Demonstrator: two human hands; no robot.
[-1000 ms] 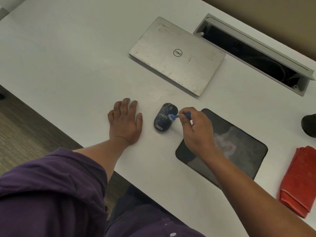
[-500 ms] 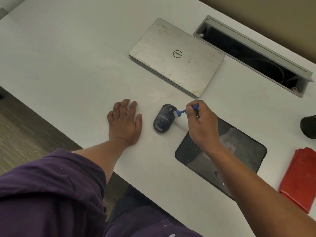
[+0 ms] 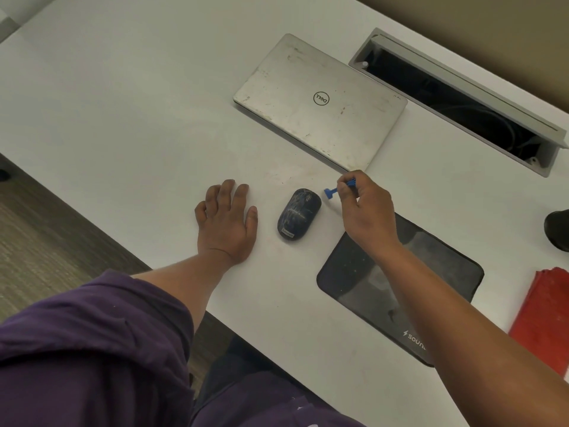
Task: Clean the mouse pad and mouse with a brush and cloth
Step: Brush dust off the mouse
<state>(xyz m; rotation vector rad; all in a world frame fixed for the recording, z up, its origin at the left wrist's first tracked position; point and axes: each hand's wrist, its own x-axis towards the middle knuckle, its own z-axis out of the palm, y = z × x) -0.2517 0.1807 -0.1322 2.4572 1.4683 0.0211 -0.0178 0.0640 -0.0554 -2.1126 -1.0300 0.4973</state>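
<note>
The big mouse pad lies near, right. The flat left hand rests beside the mouse. The right hand pinches the tiny brush; a hard flick could slide the loose mouse away.

Brush beside mouse

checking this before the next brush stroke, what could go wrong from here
1. The mouse lies loose on the table; the left hand rests flat beside it, not holding it, so a brush stroke from the right hand may push it away.
2. Brushed-off dust could land on the mouse pad close beside it.
</note>
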